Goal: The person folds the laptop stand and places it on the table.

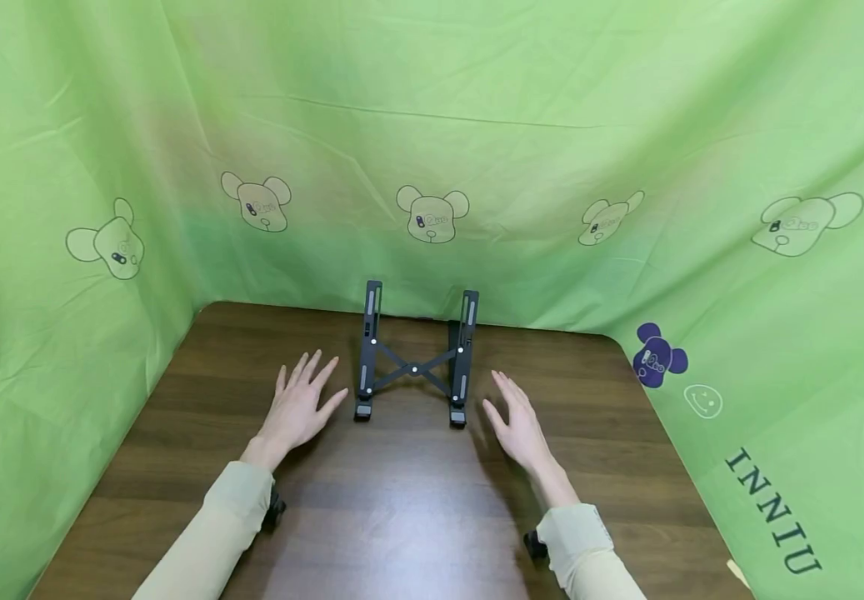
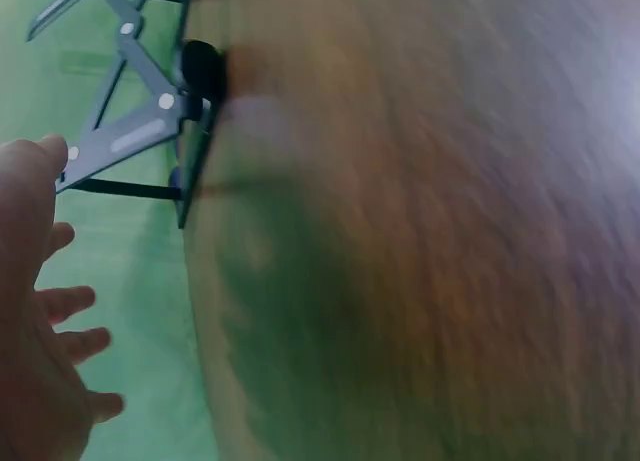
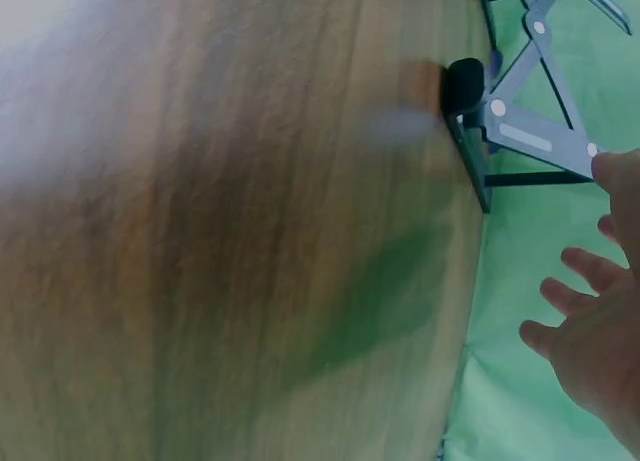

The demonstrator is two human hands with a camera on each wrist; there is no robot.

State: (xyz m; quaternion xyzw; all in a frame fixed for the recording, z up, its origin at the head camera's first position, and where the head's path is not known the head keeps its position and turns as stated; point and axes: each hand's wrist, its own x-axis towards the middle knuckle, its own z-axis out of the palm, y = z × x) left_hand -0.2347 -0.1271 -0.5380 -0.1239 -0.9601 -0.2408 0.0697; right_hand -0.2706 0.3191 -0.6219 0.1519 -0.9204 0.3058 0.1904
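Note:
A dark folding laptop stand (image 1: 414, 369) stands unfolded near the far edge of the table, its two side arms joined by an X-shaped brace. Light pads line the arms, and a small lip sits at each front end. To its left my left hand (image 1: 298, 408) is held with fingers spread, apart from the stand. On the other side my right hand (image 1: 519, 425) points toward it, fingers extended and thumb apart, holding nothing. Both wrist views show the stand's hinged frame (image 2: 125, 141) beyond the fingers.
The brown wooden table (image 1: 402, 500) has rounded far corners. Green cloth (image 1: 432, 100) printed with bear heads hangs behind it and along both sides. A dark wrist device (image 1: 274, 510) shows below the left cuff, another (image 1: 535, 545) by the right one.

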